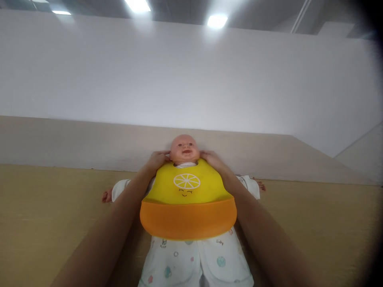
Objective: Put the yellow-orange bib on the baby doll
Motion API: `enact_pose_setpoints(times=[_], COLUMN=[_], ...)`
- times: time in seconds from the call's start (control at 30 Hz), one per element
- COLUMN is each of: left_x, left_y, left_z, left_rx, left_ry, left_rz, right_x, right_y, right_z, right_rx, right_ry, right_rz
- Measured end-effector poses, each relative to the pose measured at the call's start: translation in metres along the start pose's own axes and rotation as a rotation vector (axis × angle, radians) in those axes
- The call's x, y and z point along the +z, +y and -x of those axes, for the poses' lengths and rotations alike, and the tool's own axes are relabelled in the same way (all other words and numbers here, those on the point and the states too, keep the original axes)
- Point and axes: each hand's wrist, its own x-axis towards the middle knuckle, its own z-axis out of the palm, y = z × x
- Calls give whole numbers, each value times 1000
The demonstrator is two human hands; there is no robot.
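A baby doll (184, 148) lies on its back, its arms spread out to both sides. Over its chest rests a yellow bib (187, 191) with a lemon-slice print and an orange catch pocket (188, 219). My left hand (159, 159) is at the left side of the doll's neck, fingers closed at the bib's neck strap. On the opposite side, my right hand (210, 158) is closed at the other strap in the same way. The fingertips and strap ends are hidden behind the neck. White printed clothing (194, 259) covers the doll's body below the bib.
The doll lies on a light wooden surface (54, 215). Behind its head runs a beige strip (89, 143), with a pale wall (179, 79) rising beyond. Ceiling lights (217, 21) shine at the top.
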Motion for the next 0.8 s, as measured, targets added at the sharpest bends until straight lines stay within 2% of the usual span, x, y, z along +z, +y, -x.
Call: enact_pose_setpoints(times=[0.13, 0.27, 0.43, 0.53, 0.63, 0.73, 0.8], left_x=[-2, -3, -3, -3, -5, -9, -13], left_y=[-3, -4, -4, 0, 8, 20, 27], left_z=[-1, 0, 1, 3, 14, 35, 53], left_rx=[-58, -21, -6, 18, 77, 69, 41], left_ry=[-40, -52, -61, -53, -10, 88, 117], left_rz=[78, 67, 30, -26, -105, -163, -181], right_x=[-2, -2, 1, 1, -3, -10, -14], right_y=[1, -8, -26, -34, -39, -41, -43], right_z=[4, 13, 25, 31, 39, 54, 69], right_rx=[-20, 85, 105, 145, 149, 141, 123], right_ry=[-36, -37, 2, -24, 0, 55, 11], right_rz=[-27, -4, 65, 70, -28, -130, -185])
